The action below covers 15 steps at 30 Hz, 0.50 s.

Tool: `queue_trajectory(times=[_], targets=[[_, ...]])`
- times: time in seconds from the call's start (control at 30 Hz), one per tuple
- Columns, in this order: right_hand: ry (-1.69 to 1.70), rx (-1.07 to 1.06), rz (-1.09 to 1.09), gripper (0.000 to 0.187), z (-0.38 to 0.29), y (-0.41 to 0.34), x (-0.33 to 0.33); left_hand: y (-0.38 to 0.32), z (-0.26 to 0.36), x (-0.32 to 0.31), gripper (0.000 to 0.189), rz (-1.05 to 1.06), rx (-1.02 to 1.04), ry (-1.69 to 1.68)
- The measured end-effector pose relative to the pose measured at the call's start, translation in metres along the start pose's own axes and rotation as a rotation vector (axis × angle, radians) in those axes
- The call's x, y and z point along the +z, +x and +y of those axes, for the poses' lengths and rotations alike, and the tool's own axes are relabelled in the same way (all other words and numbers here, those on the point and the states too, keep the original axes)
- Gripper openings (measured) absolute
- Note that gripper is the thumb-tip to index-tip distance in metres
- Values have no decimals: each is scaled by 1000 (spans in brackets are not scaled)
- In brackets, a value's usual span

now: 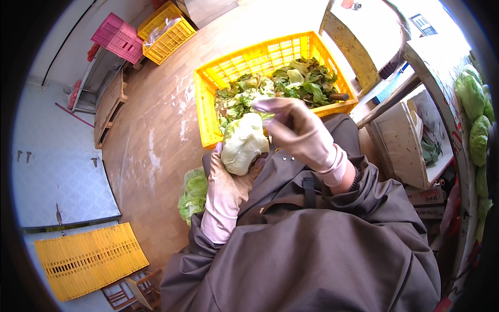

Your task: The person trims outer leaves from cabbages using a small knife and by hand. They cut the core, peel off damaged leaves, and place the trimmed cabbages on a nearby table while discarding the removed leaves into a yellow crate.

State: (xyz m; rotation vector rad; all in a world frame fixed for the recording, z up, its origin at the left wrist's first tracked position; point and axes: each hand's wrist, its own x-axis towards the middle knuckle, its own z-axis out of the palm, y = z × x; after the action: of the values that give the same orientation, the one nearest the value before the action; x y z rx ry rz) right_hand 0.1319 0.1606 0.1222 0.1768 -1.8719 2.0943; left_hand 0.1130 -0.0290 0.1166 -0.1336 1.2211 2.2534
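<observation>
A pale, trimmed head of lettuce (245, 144) rests in my gloved left hand (230, 187), fingers and thumb cupped around its lower part. Just right of it, my gloved right hand (302, 134) hovers with curved fingers apart; motion blurs its fingertips, and I see nothing held in them. Beyond both hands stands a yellow plastic crate (206, 113), partly filled with loose green and browned lettuce leaves (308, 80). A brown handle-like piece (339, 96) sticks out at the crate's right side. Left of my left forearm sits more green lettuce (193, 193), apparently in clear wrap.
On the right, lettuce heads (478, 134) line a worn ledge (440, 78) above a white container (401, 144). Pink crates (119, 37) and another yellow crate (169, 39) stand far left, near a wooden pallet (109, 105). Stacked yellow crates (91, 261) are lower left.
</observation>
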Motion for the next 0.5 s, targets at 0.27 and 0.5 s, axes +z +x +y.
queue_trajectory(times=[0.27, 0.5], targets=[[-513, -364, -223, 19, 9, 7, 1, 3, 1, 6, 51, 71, -239, -239], [386, -225, 127, 17, 2, 19, -38, -2, -9, -12, 50, -148, 18, -28]])
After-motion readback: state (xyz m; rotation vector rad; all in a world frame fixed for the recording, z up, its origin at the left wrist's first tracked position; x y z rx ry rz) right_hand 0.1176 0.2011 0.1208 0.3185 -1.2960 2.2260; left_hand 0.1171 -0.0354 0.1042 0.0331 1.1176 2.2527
